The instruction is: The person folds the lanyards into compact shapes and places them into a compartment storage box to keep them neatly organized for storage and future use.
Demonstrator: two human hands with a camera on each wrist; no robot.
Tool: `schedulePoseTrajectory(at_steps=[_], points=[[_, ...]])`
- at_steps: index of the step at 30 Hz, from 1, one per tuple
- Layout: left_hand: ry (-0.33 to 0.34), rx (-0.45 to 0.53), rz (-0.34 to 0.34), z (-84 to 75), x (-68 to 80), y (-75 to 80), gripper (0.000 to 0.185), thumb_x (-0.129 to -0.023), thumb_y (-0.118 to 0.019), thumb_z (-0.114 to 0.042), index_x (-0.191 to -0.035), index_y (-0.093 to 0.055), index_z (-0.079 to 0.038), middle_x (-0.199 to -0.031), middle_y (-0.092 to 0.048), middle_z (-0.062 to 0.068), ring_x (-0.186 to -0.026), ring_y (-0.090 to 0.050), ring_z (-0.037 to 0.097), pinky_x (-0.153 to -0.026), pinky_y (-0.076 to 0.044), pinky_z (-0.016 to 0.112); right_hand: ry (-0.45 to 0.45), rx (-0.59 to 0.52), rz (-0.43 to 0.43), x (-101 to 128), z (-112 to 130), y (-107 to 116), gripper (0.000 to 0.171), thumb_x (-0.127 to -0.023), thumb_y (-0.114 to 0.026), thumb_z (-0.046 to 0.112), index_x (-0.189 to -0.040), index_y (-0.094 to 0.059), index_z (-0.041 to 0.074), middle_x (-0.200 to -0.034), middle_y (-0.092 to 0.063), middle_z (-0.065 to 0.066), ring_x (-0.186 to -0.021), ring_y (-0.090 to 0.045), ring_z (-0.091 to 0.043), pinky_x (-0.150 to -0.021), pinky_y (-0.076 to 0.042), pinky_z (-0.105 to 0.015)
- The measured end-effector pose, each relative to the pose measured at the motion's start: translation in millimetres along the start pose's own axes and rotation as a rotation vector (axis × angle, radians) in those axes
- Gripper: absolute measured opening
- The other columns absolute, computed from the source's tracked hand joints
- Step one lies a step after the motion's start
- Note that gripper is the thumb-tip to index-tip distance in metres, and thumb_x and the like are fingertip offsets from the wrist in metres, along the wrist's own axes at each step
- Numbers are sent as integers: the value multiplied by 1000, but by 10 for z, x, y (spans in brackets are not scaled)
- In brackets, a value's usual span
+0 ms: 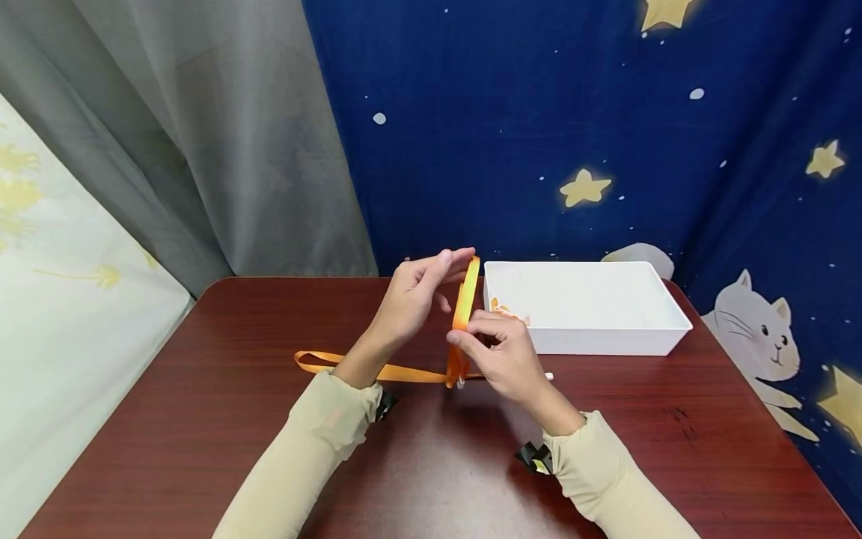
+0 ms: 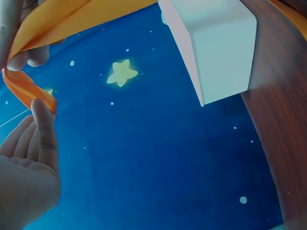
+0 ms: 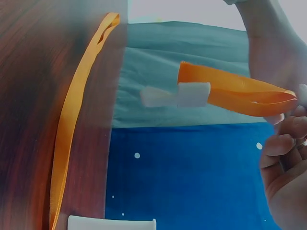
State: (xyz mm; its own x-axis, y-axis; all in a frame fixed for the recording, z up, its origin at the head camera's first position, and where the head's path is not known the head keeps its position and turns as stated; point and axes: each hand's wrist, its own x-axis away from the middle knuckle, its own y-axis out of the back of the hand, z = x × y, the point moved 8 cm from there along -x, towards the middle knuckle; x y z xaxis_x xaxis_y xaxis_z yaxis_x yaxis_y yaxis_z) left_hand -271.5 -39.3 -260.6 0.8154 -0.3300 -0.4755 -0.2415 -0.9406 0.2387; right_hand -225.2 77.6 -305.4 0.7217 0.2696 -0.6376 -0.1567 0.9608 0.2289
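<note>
A long orange ribbon (image 1: 404,373) lies across the dark wooden table (image 1: 202,434), and one part of it stands up as a tall loop (image 1: 465,299). My left hand (image 1: 454,273) holds the top of that loop between its fingertips and thumb; the left wrist view shows the thumb against the ribbon fold (image 2: 29,88). Lower on the loop, my right hand (image 1: 465,333) pinches both strands together. The right wrist view shows the folded ribbon (image 3: 240,91) held at my right fingertips (image 3: 283,143), with a small white piece (image 3: 192,94) at its far end.
A white rectangular tray (image 1: 606,340) stands just behind my right hand, with something orange (image 1: 501,308) in its near left corner. A small white bit (image 1: 548,376) lies on the table by my right wrist. Grey and blue starred curtains hang behind the table.
</note>
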Motion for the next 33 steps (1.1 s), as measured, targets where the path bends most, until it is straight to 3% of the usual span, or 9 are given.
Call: schedulePoseTrajectory(at_steps=[6,14,24,27,33], points=[[20,-31,40,72,28,-24,59,-109,-23,-42,-134,-63,-6,-130,-65,4,-113,-65,13,-62,-55,33,31,-3,-17,-4,77,47,13,-86,-73,-2,-77,-72,6,-65,-49,-1,-62,-45,-15,-52,-34,-28],[36,-3,42,196,104,-94,67,-108,-21,-50,-134,-62,-4,-131,-64,8,-113,-66,15,-68,-58,36,55,-18,-35,-23,164,104,10,-87,-74,2,-78,-73,6,-66,-52,0,-65,-45,-16,-54,-33,-28],[-14,-60,75,294,175,-203,60,-110,-21,-41,-133,-62,-4,-125,-67,9,-113,-66,15,-70,-58,33,52,-57,-64,-48,199,205,9,-89,-72,4,-81,-73,1,-71,-58,-5,-65,-51,-17,-55,-42,-23],[-24,-73,74,296,191,-221,61,-110,-20,-41,-132,-63,-3,-122,-68,11,-108,-68,17,-68,-58,35,38,-60,-70,-61,195,227,10,-90,-71,5,-80,-73,3,-70,-56,-4,-62,-50,-17,-53,-42,-23],[-26,-91,81,357,251,-297,59,-109,-21,-45,-135,-63,-11,-116,-71,5,-75,-67,19,-67,-57,44,34,-60,-98,-80,190,263,13,-90,-71,6,-77,-72,3,-69,-58,-7,-61,-49,-17,-51,-41,-23]])
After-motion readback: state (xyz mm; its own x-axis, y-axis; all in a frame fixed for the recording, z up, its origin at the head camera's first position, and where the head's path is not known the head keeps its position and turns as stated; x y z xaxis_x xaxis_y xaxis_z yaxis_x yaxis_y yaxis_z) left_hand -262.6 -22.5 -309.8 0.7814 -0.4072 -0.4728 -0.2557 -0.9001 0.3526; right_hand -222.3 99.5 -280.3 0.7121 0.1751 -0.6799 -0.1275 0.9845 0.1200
